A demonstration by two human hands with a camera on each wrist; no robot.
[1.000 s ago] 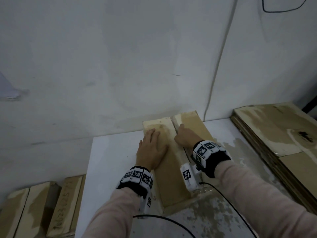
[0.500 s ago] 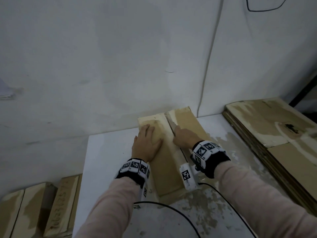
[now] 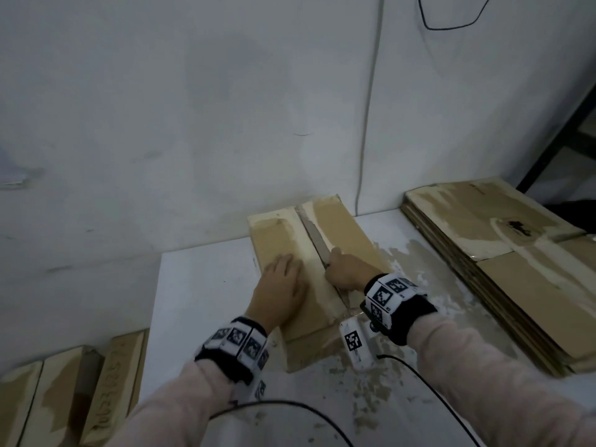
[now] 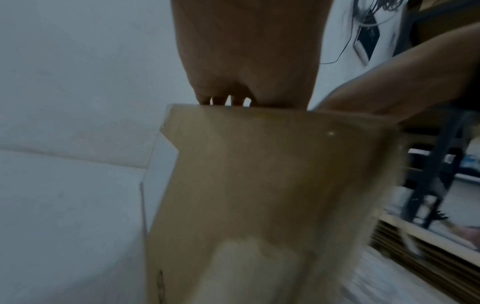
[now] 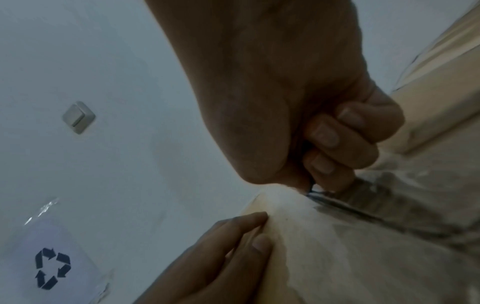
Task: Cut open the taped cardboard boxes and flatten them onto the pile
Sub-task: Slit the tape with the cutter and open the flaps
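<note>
Palm flat, my left hand [image 3: 280, 287] pins the box [image 3: 292, 253] steady while my right hand [image 3: 346, 271] fists the knife [image 3: 314, 238] along its taped seam.

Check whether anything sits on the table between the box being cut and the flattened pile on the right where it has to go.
Nothing visible does. Between the box and the flattened pile the table shows only worn patches. The right hand, gripping the knife, is on the box itself; the left hand presses it flat.
</note>
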